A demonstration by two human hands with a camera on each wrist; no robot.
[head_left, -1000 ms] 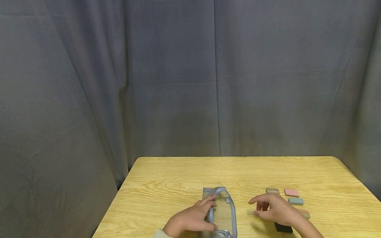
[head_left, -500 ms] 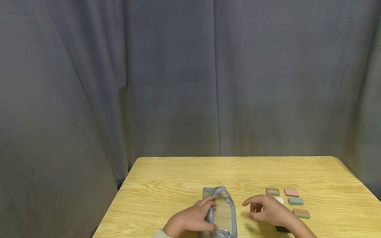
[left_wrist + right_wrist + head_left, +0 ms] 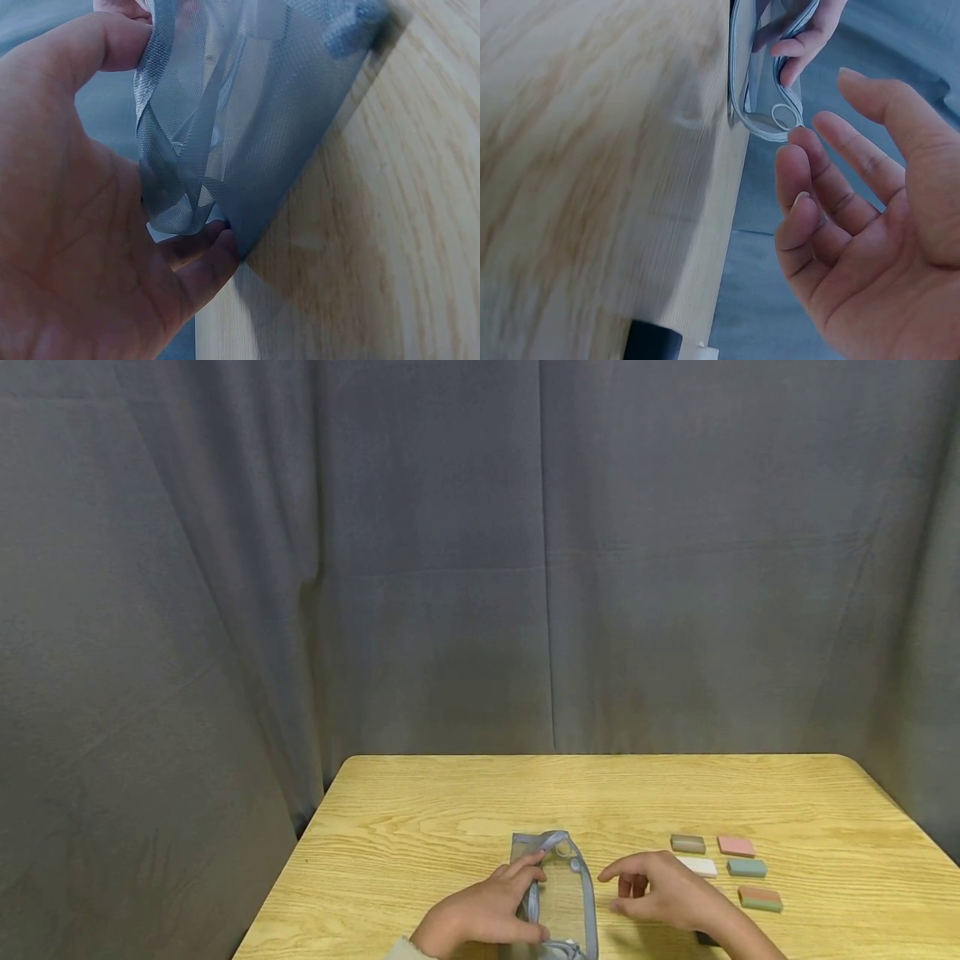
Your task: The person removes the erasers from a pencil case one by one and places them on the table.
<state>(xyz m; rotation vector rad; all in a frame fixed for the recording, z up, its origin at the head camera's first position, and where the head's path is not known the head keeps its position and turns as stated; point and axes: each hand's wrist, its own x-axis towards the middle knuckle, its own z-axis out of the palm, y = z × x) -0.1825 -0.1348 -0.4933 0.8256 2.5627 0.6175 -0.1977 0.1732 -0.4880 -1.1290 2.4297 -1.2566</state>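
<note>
A translucent grey-blue mesh pouch (image 3: 564, 897) with a zipper and trimmed edges lies on the table. My left hand (image 3: 487, 912) grips its left side, thumb at the near part and fingers toward the far end. In the left wrist view, the thumb and fingers hold the mesh (image 3: 277, 112) by its zippered edge, and the pouch gapes there. Just right of the pouch hovers my right hand (image 3: 656, 889), fingers loosely bent, holding nothing. The right wrist view shows its palm (image 3: 885, 247) bare, with the pouch beyond the fingertips.
Right of my right hand lie small eraser-like blocks: brown-grey (image 3: 687, 843), pink (image 3: 736, 846), white (image 3: 699, 867), teal (image 3: 746, 867) and orange-green (image 3: 761, 898). A black block (image 3: 652, 341) is mostly hidden under my right wrist. Grey curtains (image 3: 450, 568) hang behind the wooden table (image 3: 420, 810).
My right hand has moved left toward the pouch, uncovering the white and orange-green blocks and covering more of the black one. The left hand and the pouch have stayed still.
</note>
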